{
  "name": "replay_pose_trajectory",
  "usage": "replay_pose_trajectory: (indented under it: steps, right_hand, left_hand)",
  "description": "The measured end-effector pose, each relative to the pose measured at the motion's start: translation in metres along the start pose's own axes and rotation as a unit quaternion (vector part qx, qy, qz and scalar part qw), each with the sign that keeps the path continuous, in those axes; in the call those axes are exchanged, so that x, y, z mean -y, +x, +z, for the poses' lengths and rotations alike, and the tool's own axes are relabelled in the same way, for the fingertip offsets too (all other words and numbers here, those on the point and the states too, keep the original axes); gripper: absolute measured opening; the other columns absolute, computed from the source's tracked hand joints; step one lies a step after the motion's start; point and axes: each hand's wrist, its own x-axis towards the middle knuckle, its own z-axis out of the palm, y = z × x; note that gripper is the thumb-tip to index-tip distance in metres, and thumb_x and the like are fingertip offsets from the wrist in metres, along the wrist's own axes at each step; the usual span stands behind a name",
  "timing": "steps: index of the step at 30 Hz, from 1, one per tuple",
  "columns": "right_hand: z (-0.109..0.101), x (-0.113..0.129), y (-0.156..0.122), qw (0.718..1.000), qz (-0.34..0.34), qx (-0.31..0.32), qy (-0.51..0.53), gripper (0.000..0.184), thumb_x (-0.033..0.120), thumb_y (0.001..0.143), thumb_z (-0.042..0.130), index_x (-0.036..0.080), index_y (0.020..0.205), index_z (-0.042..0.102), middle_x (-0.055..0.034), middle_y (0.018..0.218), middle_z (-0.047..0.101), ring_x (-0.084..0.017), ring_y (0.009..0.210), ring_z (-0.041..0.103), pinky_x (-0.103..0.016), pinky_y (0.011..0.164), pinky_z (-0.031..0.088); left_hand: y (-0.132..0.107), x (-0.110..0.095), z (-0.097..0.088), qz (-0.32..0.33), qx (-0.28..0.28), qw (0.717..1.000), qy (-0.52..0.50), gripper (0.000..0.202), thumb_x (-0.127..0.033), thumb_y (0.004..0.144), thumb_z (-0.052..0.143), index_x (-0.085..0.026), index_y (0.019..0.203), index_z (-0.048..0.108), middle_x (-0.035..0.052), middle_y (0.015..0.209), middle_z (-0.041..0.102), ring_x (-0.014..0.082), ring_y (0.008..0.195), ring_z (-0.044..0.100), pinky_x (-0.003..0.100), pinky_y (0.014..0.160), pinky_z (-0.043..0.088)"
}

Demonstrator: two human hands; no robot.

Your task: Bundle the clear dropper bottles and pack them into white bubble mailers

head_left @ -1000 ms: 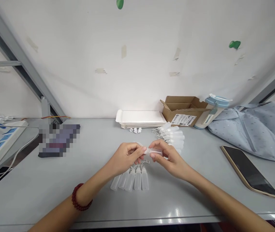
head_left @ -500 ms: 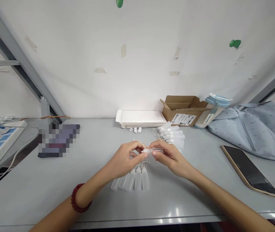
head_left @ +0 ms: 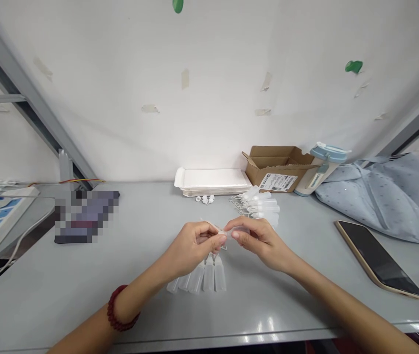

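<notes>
A small translucent plastic dropper bottle (head_left: 241, 229) lies sideways between my two hands, a little above the table. My right hand (head_left: 263, 242) is closed round its body, thumb below and fingers above. The fingers of my left hand (head_left: 196, 246) pinch its nozzle end, where a thin white strap (head_left: 211, 224) sticks up to the left; the nozzle itself is mostly hidden by the fingertips. Just below my left hand, several similar bottles (head_left: 208, 278) lie in a row, their tops partly covered by it. Beyond my right hand lies another pile of bottles (head_left: 266, 204).
Small white caps (head_left: 205, 199) lie before a stack of white packets (head_left: 212, 180). An open cardboard box (head_left: 279, 169), a tumbler (head_left: 321, 167) and a blue cloth bag (head_left: 375, 201) stand right of it. A phone (head_left: 378, 258) lies at right, a power strip (head_left: 5, 216) at left.
My left fingers have closed over the bottle's nozzle, which showed between the hands before. My right index finger has shifted toward the left fingertips. The view has moved slightly.
</notes>
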Motion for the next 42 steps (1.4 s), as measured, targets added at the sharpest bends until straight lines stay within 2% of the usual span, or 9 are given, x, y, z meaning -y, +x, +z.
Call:
replay_pose_trajectory:
  steps: [7, 10, 15, 20, 24, 28, 36, 39, 42]
  right_hand:
    - [0.0, -0.007, 0.0, 0.991, 0.06, 0.012, 0.118, 0.026, 0.041, 0.087, 0.048, 0.019, 0.09, 0.061, 0.0063, 0.052, 0.031, -0.008, 0.046, 0.028, -0.021, 0.043, 0.021]
    - [0.002, -0.007, 0.0, 0.985, 0.078, 0.008, 0.153, 0.027, 0.043, 0.088, 0.046, 0.019, 0.088, 0.058, 0.0077, 0.052, 0.028, -0.006, 0.045, 0.024, -0.021, 0.042, 0.019]
    - [0.005, -0.003, 0.002, 0.984, 0.076, -0.011, 0.163, 0.025, 0.044, 0.087, 0.046, 0.019, 0.084, 0.048, 0.0073, 0.057, 0.034, -0.005, 0.046, 0.025, -0.02, 0.042, 0.019]
    - [0.005, -0.003, 0.003, 0.982, 0.085, 0.0, 0.166, 0.028, 0.046, 0.088, 0.045, 0.019, 0.08, 0.045, 0.008, 0.055, 0.032, -0.006, 0.046, 0.023, -0.021, 0.043, 0.018]
    - [0.006, -0.007, 0.003, 0.978, 0.086, 0.007, 0.192, 0.028, 0.046, 0.087, 0.047, 0.019, 0.078, 0.044, 0.0088, 0.054, 0.029, -0.006, 0.047, 0.021, -0.021, 0.043, 0.017]
    - [0.007, -0.008, 0.004, 0.965, 0.108, 0.015, 0.238, 0.03, 0.047, 0.084, 0.051, 0.02, 0.074, 0.042, 0.0098, 0.052, 0.025, -0.006, 0.046, 0.017, -0.021, 0.043, 0.015]
    - [0.005, -0.005, 0.008, 0.949, 0.152, 0.021, 0.276, 0.031, 0.046, 0.082, 0.054, 0.02, 0.07, 0.041, 0.0102, 0.052, 0.02, -0.006, 0.046, 0.013, -0.021, 0.044, 0.011]
    - [0.005, -0.007, 0.008, 0.964, 0.138, 0.017, 0.226, 0.031, 0.048, 0.083, 0.05, 0.021, 0.072, 0.042, 0.01, 0.052, 0.02, -0.006, 0.046, 0.016, -0.021, 0.043, 0.014]
    - [-0.003, -0.012, 0.009, 0.992, 0.079, -0.065, 0.072, 0.027, 0.048, 0.086, 0.047, 0.02, 0.082, 0.048, 0.0077, 0.053, 0.032, -0.008, 0.046, 0.028, -0.022, 0.044, 0.022]
  left_hand:
    - [-0.002, 0.009, 0.01, 0.193, -0.103, 0.956, 0.196, 0.006, -0.021, 0.081, 0.055, -0.016, 0.079, 0.059, 0.0047, 0.08, 0.064, 0.0146, 0.072, 0.057, 0.027, 0.069, 0.046]
    - [-0.002, 0.007, 0.01, 0.149, -0.09, 0.967, 0.186, 0.011, -0.026, 0.083, 0.053, -0.016, 0.079, 0.059, 0.0031, 0.076, 0.062, 0.0141, 0.07, 0.055, 0.026, 0.067, 0.045]
    - [0.001, 0.0, 0.005, 0.008, 0.03, 0.999, 0.045, 0.037, -0.038, 0.092, 0.035, -0.015, 0.077, 0.06, 0.0027, 0.074, 0.06, 0.0129, 0.066, 0.056, 0.024, 0.061, 0.046]
    - [0.003, 0.004, 0.007, -0.026, 0.03, 0.999, -0.029, 0.037, -0.04, 0.089, 0.041, -0.012, 0.072, 0.06, 0.0018, 0.065, 0.057, 0.0116, 0.059, 0.053, 0.024, 0.06, 0.045]
    - [0.002, 0.005, 0.009, -0.014, 0.021, 0.999, -0.027, 0.036, -0.039, 0.088, 0.044, -0.013, 0.069, 0.06, 0.0023, 0.065, 0.057, 0.0121, 0.06, 0.053, 0.024, 0.06, 0.045]
    - [-0.001, 0.004, 0.009, 0.029, 0.008, 0.998, 0.063, 0.035, -0.037, 0.088, 0.042, -0.015, 0.068, 0.06, 0.0025, 0.068, 0.059, 0.0136, 0.064, 0.054, 0.024, 0.06, 0.044]
    - [0.001, 0.009, 0.011, 0.168, -0.035, 0.952, 0.254, 0.031, -0.026, 0.088, 0.04, -0.018, 0.059, 0.047, -0.0018, 0.056, 0.044, 0.0117, 0.056, 0.042, 0.024, 0.057, 0.035]
    - [0.005, 0.011, 0.008, 0.164, -0.027, 0.95, 0.263, 0.029, -0.026, 0.089, 0.039, -0.018, 0.062, 0.048, -0.0007, 0.061, 0.049, 0.0123, 0.059, 0.046, 0.024, 0.059, 0.037]
    - [0.013, 0.016, -0.004, 0.126, -0.045, 0.954, 0.269, 0.03, -0.026, 0.09, 0.034, -0.018, 0.07, 0.054, 0.0013, 0.071, 0.057, 0.0142, 0.069, 0.053, 0.025, 0.065, 0.041]
